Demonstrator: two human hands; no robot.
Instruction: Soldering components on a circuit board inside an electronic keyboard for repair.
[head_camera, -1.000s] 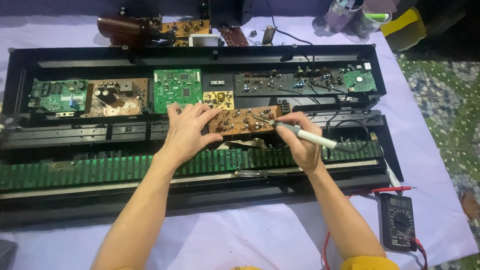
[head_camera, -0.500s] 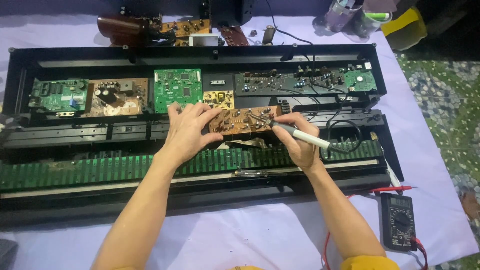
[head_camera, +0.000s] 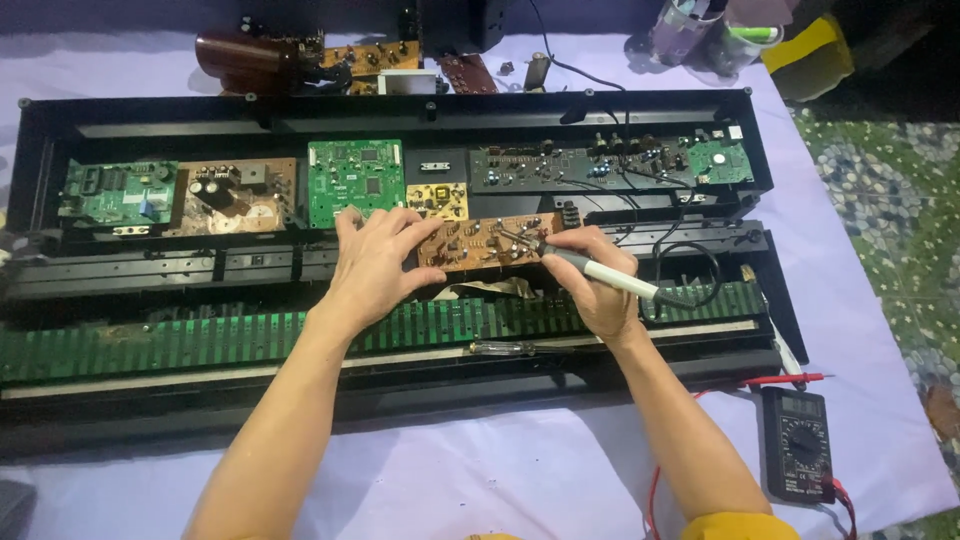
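Holding: my left hand (head_camera: 375, 262) has its fingers (head_camera: 418, 232) curled onto the left end of a small brown circuit board (head_camera: 487, 243), pinning it in place.
Right hand: my right hand (head_camera: 596, 290) is closed around a white soldering iron (head_camera: 610, 277), like a pencil. Its dark tip rests on the board, just past my fingertips.
Where the board is: it sits between my two hands, propped on the black frame (head_camera: 180, 270) of an opened-up keyboard, above the long green strip (head_camera: 150, 345).
How the board feels, I think: light, thin and stiff. It may snap or crack if I bend it. The little parts on top look easy to knock off.
Where to hold it: by the bare edges and ends, with fingertips, not on the parts. I think the spot near the iron tip may be hot, so fingers stay away from it.
Iron: I think it is light, hard and smooth. Take it by the white handle only.
Beyond my fingers: green boards (head_camera: 355, 180) lie flat inside the case.
Near my right wrist: a screwdriver (head_camera: 505, 348) lies on the frame, and a black meter (head_camera: 797, 444) with red wires sits on the purple cloth (head_camera: 480, 470).
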